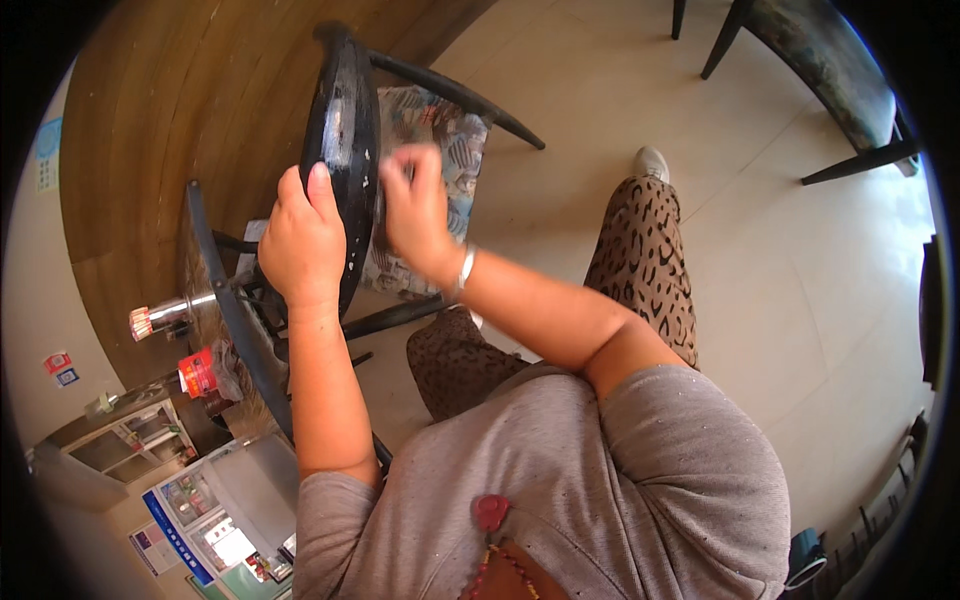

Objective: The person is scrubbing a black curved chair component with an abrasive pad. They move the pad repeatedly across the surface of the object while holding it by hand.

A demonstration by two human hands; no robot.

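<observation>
Currently, my left hand is closing on a black chair backrest, a long, curved, glossy piece that is standing nearly upright in the view, with pale specks dotting its right side. My thumb is lying along its surface and my fingers are folding at its left edge, their tips hiding from sight, so the backrest is sitting directly to the right of this grip, at its lower half.

My right hand is hovering just beside the backrest's other edge, its fingers bending inward and blurring; I cannot tell whether it is holding anything or touching the chair. Thus the backrest is running between my two hands. A silvery bracelet is circling my right wrist.

Behind that hand, a patterned seat is showing, with a slim black leg stretching past it. On the left, a brown wood-grain panel is rising. Below, my leopard-print trousers are spreading over pale floor tiles. Another chair is standing well apart, at upper right.
</observation>
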